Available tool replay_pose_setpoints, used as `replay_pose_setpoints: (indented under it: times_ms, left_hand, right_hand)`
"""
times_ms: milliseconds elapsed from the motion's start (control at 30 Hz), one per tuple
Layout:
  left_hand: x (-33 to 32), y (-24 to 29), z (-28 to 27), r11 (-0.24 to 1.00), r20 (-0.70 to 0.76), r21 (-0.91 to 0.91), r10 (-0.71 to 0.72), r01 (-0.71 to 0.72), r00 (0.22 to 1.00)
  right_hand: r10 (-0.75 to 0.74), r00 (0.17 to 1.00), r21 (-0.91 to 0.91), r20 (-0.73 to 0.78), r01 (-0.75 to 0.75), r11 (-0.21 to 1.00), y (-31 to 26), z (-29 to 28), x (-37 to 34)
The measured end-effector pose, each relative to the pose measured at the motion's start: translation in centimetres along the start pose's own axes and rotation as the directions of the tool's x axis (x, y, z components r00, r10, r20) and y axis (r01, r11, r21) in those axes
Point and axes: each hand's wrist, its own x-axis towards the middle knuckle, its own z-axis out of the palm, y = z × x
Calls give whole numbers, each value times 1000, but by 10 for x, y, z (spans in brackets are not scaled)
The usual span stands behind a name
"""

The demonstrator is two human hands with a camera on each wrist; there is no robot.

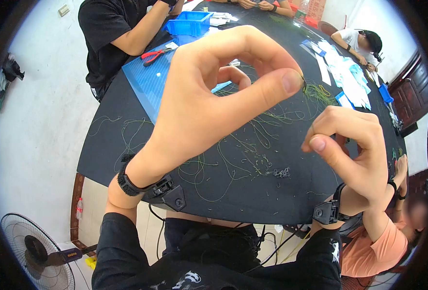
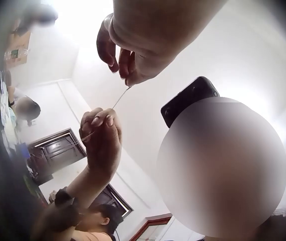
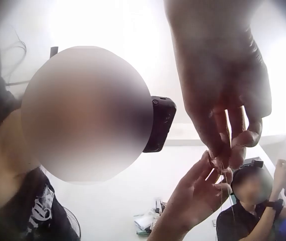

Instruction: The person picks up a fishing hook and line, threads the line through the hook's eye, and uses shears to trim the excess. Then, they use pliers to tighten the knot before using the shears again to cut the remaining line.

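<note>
My left hand (image 1: 199,106), raised high over the table, pinches thin line between thumb and index finger; a small dark bit shows at the thumb tip. Lower and to its right, my right hand (image 1: 361,154) has thumb and index fingertip together, other fingers curled. In the left wrist view a fine line (image 2: 122,98) runs taut from my left hand (image 2: 150,47) down to my right hand (image 2: 103,143), which pinches it. The right wrist view shows my right hand (image 3: 223,85) with its fingertips close to those of my left hand (image 3: 193,203).
On the black table (image 1: 252,198) lie loose green lines (image 1: 262,130), a little heap of small metal pieces (image 1: 281,172), red-handled pliers (image 1: 153,57) on a blue mat (image 1: 143,79), and a blue bin (image 1: 189,24). Other people sit around the table. A fan (image 1: 37,251) stands lower left.
</note>
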Motion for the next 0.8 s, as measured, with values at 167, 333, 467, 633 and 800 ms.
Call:
replay_pose_setpoints:
  times_ms: [167,333,467,633,800]
  left_hand:
    - [0,0,1,999,-6,-25,-19,19,1000]
    - [-2,5,5,984,-16,-140,-111,108,994]
    - [-4,1,6,961,13,-240,-141,140,990]
    - [-4,2,7,949,-3,-265,-177,170,984]
    - [-3,0,4,957,-58,-253,-160,140,985]
  right_hand:
    - [-62,996,14,58,61,998,4,0,-2]
    - [-110,988,48,104,106,993,-2,6,0]
    - [-217,969,58,122,211,976,-6,11,3]
    - [-234,959,22,161,234,972,-10,19,0]
    - [-210,963,44,168,205,978,-6,23,4]
